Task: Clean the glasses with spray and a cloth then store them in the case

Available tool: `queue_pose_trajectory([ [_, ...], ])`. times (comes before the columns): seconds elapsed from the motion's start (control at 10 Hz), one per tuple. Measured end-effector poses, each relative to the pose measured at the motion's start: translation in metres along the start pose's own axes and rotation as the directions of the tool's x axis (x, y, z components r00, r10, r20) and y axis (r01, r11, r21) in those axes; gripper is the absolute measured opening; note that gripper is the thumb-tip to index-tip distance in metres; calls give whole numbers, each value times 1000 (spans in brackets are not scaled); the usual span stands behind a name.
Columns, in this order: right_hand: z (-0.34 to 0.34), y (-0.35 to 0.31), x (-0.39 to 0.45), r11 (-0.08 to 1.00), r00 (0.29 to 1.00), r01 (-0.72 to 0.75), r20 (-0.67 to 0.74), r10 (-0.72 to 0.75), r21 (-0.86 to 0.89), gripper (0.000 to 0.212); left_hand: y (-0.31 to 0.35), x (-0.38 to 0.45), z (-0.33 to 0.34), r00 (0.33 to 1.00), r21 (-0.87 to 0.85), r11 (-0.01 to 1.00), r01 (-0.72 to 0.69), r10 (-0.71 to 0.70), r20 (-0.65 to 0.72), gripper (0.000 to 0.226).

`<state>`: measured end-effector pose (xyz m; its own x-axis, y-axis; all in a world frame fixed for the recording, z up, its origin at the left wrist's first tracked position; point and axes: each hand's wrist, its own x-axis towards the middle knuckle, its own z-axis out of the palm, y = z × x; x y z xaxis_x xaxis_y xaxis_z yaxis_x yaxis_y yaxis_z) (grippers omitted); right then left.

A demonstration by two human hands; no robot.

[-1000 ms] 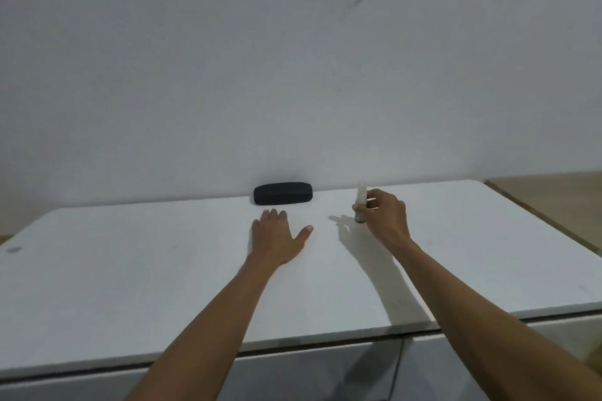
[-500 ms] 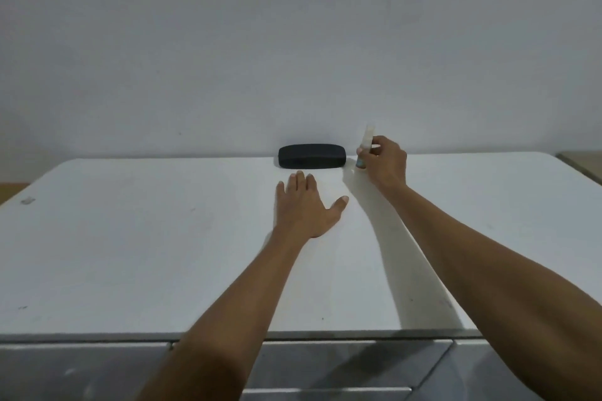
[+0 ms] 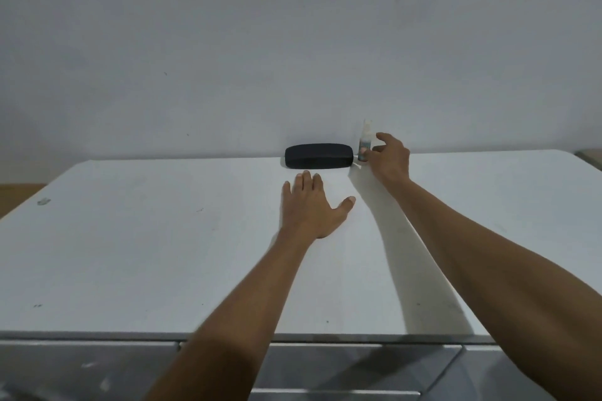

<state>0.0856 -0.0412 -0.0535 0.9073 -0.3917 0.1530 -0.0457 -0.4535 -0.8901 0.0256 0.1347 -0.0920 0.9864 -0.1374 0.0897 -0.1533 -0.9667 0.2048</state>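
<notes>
A closed black glasses case (image 3: 318,156) lies on the white table (image 3: 130,238) against the back wall. Just right of it a small clear spray bottle (image 3: 365,139) stands upright on the table. My right hand (image 3: 389,158) is beside the bottle with its fingers spread; the fingertips are at the bottle's lower part and the index finger is lifted off it. My left hand (image 3: 312,208) lies flat, palm down, on the table in front of the case, fingers straight. No glasses and no cloth are in view.
A plain grey wall (image 3: 293,42) rises directly behind the case and bottle. The table's front edge (image 3: 97,335) runs along the bottom, with grey drawer fronts (image 3: 358,368) below it. A small mark (image 3: 43,201) sits near the left edge.
My right hand carried the spray bottle back to the wall, set it upright beside the case and loosened its fingers from it. My left hand stayed flat on the table.
</notes>
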Motion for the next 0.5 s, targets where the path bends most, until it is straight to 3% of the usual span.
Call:
queue_pose_trajectory([
  [0.2, -38, -5, -42, 1000, 1000, 23, -15, -23, 6, 55, 2, -4, -5, 1000, 7, 1000, -11, 11, -9, 102],
  [0.4, -82, 10, -161, 996, 993, 77, 86, -81, 47, 52, 5, -21, -20, 1000, -57, 998, 4, -5, -24, 90],
  [0.5, -115, 45, -268, 961, 955, 274, -126, -269, 24, 36, 1, -57, -20, 999, -207, 978, -40, 43, 13, 74],
])
